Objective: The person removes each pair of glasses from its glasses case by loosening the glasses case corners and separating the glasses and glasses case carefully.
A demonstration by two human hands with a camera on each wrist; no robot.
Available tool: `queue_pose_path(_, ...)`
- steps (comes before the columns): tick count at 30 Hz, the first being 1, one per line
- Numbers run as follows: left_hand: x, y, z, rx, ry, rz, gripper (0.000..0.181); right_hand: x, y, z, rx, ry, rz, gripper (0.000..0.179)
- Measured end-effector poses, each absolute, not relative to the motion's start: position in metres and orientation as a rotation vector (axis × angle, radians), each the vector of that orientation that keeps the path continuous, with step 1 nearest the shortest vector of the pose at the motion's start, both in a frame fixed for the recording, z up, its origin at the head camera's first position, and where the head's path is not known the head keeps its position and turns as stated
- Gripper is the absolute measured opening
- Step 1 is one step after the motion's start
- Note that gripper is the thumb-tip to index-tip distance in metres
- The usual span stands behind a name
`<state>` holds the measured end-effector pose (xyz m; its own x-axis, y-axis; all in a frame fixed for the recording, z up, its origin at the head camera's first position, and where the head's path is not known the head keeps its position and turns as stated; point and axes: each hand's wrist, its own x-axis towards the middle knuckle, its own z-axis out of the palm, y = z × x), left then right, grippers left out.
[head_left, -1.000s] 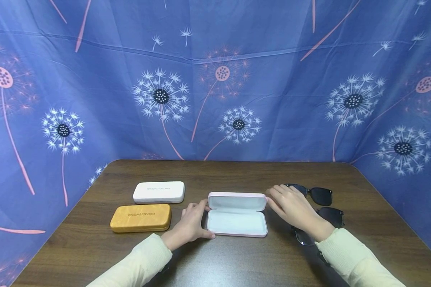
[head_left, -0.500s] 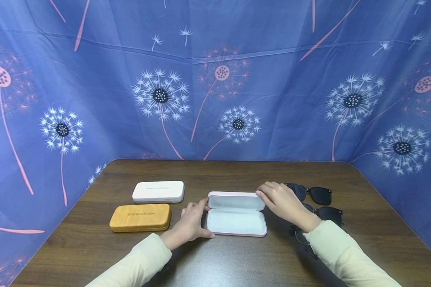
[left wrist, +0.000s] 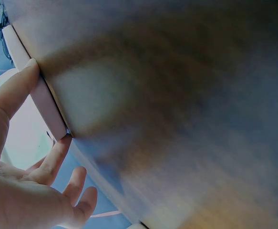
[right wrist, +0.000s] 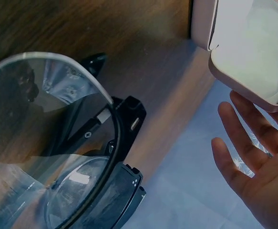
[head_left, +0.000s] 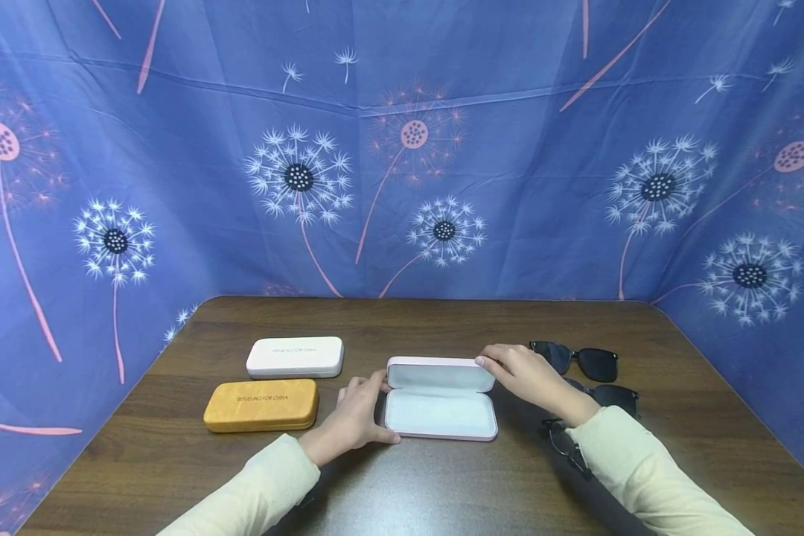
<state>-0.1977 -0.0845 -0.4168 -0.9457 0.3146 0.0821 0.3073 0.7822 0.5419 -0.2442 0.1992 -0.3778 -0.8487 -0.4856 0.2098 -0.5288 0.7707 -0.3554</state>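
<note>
An open pale pink glasses case [head_left: 441,415] with a white lining lies in the middle of the table, its lid [head_left: 440,374] raised at the back. My left hand [head_left: 353,414] holds the left end of the base, thumb at the front corner and fingers farther back. The left wrist view shows that thumb and a finger [left wrist: 57,155] against the case's pink side [left wrist: 46,102]. My right hand [head_left: 532,378] pinches the lid's right corner, thumb on the near side. Its other fingers [right wrist: 243,136] spread behind the lid in the right wrist view.
A white glasses case [head_left: 295,357] and a yellow glasses case [head_left: 261,406] lie closed at the left. On the right are dark sunglasses [head_left: 598,365], a second dark pair [head_left: 616,398] and clear-lensed glasses [head_left: 563,443], partly under the right arm. A blue patterned cloth [head_left: 402,186] hangs behind.
My right hand has moved left from beside the lid onto its right corner, then stayed there. The left hand and the case have hardly moved.
</note>
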Motion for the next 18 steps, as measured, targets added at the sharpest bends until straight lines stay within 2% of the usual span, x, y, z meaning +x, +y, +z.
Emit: queue_pose_path(18, -0.1972, -0.0845, -0.4179, 0.539, 2.968, 0.910, 0.095, -0.2512, 0.2058, -0.3749, 0.904, -3.055, 0.950, 0.036)
